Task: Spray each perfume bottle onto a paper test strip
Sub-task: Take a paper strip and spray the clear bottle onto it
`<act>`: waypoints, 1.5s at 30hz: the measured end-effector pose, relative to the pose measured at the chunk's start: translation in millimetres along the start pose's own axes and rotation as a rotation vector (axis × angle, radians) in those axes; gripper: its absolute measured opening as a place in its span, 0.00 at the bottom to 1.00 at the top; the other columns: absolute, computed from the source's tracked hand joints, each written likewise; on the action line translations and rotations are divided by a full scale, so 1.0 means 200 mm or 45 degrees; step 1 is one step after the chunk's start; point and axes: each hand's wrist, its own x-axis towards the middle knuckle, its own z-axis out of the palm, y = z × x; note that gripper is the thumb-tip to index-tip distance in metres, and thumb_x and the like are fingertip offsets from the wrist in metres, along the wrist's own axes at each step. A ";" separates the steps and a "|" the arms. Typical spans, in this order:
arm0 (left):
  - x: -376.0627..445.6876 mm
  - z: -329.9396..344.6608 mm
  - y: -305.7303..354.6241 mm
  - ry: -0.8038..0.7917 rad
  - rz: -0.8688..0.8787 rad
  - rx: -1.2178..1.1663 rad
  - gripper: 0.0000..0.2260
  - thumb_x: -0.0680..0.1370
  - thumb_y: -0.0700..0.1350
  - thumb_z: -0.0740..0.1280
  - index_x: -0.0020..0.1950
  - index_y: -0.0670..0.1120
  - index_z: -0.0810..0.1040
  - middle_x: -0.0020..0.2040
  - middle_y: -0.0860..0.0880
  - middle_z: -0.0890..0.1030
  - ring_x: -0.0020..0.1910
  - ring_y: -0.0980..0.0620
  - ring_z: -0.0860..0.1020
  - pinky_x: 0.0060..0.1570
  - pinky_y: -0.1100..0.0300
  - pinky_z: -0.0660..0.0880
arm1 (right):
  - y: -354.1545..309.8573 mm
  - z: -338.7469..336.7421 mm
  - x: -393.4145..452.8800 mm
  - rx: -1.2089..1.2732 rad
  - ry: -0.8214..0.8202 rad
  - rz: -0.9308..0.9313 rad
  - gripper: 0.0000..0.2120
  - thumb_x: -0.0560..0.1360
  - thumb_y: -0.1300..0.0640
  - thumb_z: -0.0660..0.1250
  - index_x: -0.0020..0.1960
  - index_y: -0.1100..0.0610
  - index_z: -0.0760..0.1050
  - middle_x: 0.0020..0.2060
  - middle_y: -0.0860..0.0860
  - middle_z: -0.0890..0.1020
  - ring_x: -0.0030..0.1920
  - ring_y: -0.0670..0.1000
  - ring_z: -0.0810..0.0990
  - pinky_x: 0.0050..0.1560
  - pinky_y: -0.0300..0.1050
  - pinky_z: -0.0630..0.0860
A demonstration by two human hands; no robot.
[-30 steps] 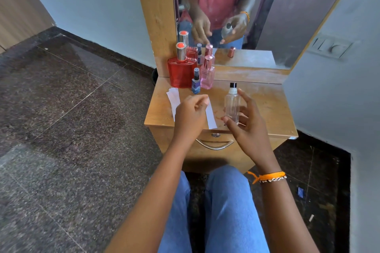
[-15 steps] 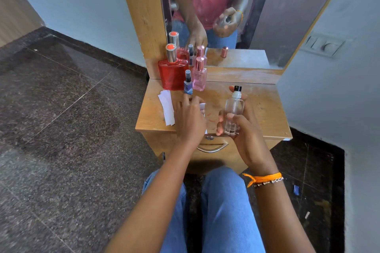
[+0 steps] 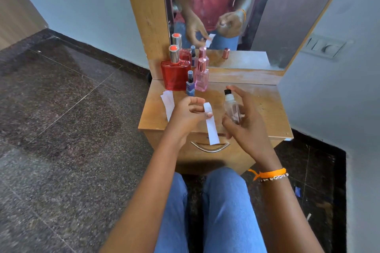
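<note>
Red flat bottle (image 3: 175, 77), small blue bottle (image 3: 190, 86), pink bottle (image 3: 202, 77) stand at vanity top's (image 3: 261, 107) rear left; spare strips (image 3: 168, 100) lie beside them.
Risk, judged: nozzle facing not discernible; if aimed off, mist misses paper. Strip hangs limp, may swing.
Left hand (image 3: 188, 117): raised, thumb and forefinger pinching paper test strip (image 3: 211, 127) near top.
Right hand (image 3: 246, 127): wrapped round clear spray bottle (image 3: 232, 109), forefinger arched over black pump, bottle just beside strip.
</note>
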 end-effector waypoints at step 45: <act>-0.04 -0.02 0.09 -0.179 0.140 0.089 0.32 0.69 0.37 0.74 0.70 0.52 0.68 0.64 0.50 0.77 0.59 0.56 0.73 0.51 0.64 0.66 | -0.01 -0.04 0.12 -1.175 -0.118 -0.383 0.32 0.66 0.63 0.73 0.67 0.49 0.66 0.46 0.57 0.83 0.33 0.59 0.80 0.27 0.39 0.66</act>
